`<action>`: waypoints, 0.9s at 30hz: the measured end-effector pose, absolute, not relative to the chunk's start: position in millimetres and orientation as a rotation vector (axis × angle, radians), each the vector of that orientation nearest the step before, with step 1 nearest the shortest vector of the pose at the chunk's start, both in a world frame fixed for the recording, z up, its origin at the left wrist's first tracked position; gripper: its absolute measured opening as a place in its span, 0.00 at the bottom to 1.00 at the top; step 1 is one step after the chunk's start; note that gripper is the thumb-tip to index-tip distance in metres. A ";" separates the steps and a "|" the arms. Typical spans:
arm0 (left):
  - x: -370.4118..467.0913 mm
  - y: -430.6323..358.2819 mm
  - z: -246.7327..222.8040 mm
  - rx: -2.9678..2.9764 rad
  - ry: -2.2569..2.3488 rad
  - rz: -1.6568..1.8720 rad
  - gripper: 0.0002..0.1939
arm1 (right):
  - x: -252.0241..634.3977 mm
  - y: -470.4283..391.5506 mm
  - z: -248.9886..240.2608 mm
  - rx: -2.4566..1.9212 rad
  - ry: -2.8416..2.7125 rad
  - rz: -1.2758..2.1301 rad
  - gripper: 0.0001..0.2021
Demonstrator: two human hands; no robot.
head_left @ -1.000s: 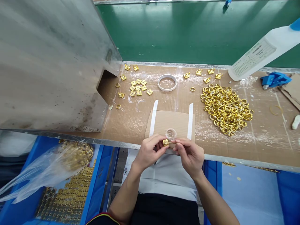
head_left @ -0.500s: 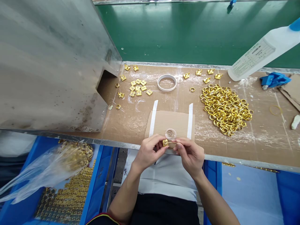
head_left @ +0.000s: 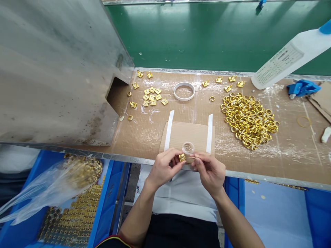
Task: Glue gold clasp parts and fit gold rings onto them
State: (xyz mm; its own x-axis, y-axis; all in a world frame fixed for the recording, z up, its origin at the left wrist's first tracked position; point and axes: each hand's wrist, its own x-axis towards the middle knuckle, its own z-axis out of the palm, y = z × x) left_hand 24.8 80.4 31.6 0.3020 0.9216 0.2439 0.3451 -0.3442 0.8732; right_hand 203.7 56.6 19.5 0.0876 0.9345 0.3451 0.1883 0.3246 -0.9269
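Note:
Between the thumb and fingers of my left hand (head_left: 167, 166) is a small square gold piece (head_left: 182, 157). My right hand (head_left: 211, 172) pinches a thin stick (head_left: 190, 157), its tip touching or very near the gold piece. Just beyond my fingertips, a small round clear dish (head_left: 188, 147) rests on a cardboard pad (head_left: 190, 132) held by two strips of white tape. I cannot make out what lies in the dish. Farther off to the left, several square gold pieces (head_left: 152, 97) lie in a cluster. A large heap of gold rings (head_left: 249, 120) lies to the right.
A roll of white tape (head_left: 184, 91) lies behind the pad. At the left stands a big metal box (head_left: 59, 75). A white bottle (head_left: 281, 58) and a blue clip-like object (head_left: 303, 88) are back right. Blue bins (head_left: 110, 196) flank my lap, one holding gold pieces.
Both hands stay nearly still over the pad's front edge. The gold piece in my left hand has shifted very slightly left.

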 end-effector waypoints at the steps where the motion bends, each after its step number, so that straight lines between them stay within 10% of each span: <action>1: 24.8 80.3 31.4 1.847 1.135 1.010 0.07 | 203.9 56.4 19.3 -1.124 -1.391 0.775 0.06; 27: 24.4 80.1 30.0 1.820 1.143 1.005 0.06 | 202.3 54.3 22.3 -1.144 -1.303 0.799 0.03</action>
